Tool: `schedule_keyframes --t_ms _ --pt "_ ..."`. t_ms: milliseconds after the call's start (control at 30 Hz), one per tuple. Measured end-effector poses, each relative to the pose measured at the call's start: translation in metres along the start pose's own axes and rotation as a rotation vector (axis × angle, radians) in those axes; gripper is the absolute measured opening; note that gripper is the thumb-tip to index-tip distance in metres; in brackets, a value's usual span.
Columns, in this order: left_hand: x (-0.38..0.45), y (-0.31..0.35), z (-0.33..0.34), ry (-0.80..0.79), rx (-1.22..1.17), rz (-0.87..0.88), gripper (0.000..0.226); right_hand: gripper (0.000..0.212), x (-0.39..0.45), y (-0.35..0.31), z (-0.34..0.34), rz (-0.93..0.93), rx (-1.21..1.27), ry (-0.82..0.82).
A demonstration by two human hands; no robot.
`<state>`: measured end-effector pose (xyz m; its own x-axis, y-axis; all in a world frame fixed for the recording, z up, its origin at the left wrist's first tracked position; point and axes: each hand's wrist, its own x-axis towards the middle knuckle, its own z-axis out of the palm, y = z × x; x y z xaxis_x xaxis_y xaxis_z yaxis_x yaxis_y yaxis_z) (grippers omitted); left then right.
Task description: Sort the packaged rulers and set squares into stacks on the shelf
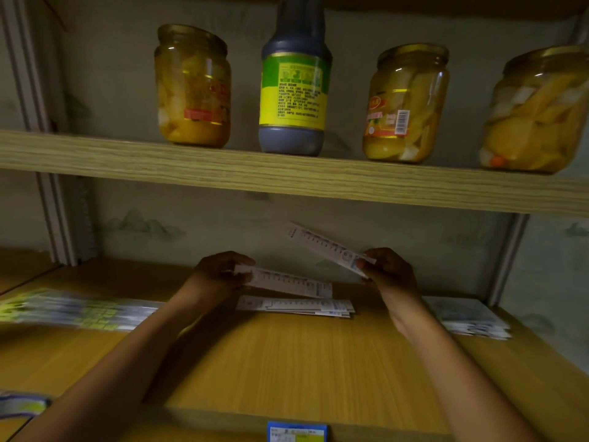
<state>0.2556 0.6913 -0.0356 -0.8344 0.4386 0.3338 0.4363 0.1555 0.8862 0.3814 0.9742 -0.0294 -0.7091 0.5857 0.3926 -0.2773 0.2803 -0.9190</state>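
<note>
Left hand [220, 272] fingers pinch packaged ruler [291, 283], long axis sideways, directly above ruler stack [296, 306] on shelf [287, 362]. Right hand [387, 266] fingers clamp second ruler [328, 247], tilted, farther up.

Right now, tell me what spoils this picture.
Head view: dim, yellowish light; motion blur smears the long green packs at left; wide-angle distortion bends the upper shelf; print on the ruler in the right hand is unreadable.

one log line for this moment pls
left hand grips packaged ruler | right hand pinches second ruler, tilted | ruler stack on shelf below
</note>
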Motion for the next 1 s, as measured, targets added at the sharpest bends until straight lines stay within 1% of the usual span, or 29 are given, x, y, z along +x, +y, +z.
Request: schedule_keyframes --t_ms 133,267,333,433,500,633,700,800,900,1000 --pt "-0.005 0.001 -0.004 -0.059 -0.03 0.033 0.029 0.013 -0.001 -0.001 0.0 -0.006 0.018 -0.001" --pt "-0.016 0.003 -0.005 -0.065 -0.189 0.024 0.027 0.013 -0.002 -0.001 -0.001 0.004 0.013 -0.015" --pt "-0.022 0.005 -0.005 -0.084 -0.232 0.021 0.025 0.013 -0.003 -0.002 -0.001 0.015 0.015 -0.026" --pt "-0.031 0.007 -0.005 -0.171 -0.258 -0.002 0.023 0.013 -0.003 -0.003 -0.001 0.033 0.05 -0.02" --pt "-0.036 0.008 -0.005 -0.23 -0.171 0.002 0.022 0.015 -0.003 -0.004 -0.001 0.038 0.054 -0.024" --pt "-0.042 0.011 -0.004 -0.295 0.097 0.015 0.017 0.012 -0.004 -0.002 -0.003 0.033 0.042 -0.052" --pt "-0.044 0.011 -0.003 -0.291 0.178 0.018 0.014 0.012 -0.004 -0.001 -0.004 0.039 0.037 -0.052" --pt "-0.042 0.009 0.0 -0.28 0.382 0.101 0.02 0.016 -0.003 0.0 -0.005 0.033 0.004 -0.064" --pt "-0.042 0.006 0.002 -0.277 0.476 0.143 0.023 0.017 -0.003 0.001 -0.005 0.036 0.006 -0.069" --pt "-0.04 0.003 0.001 -0.293 0.529 0.183 0.025 0.012 -0.003 0.001 -0.004 0.031 0.02 -0.068"
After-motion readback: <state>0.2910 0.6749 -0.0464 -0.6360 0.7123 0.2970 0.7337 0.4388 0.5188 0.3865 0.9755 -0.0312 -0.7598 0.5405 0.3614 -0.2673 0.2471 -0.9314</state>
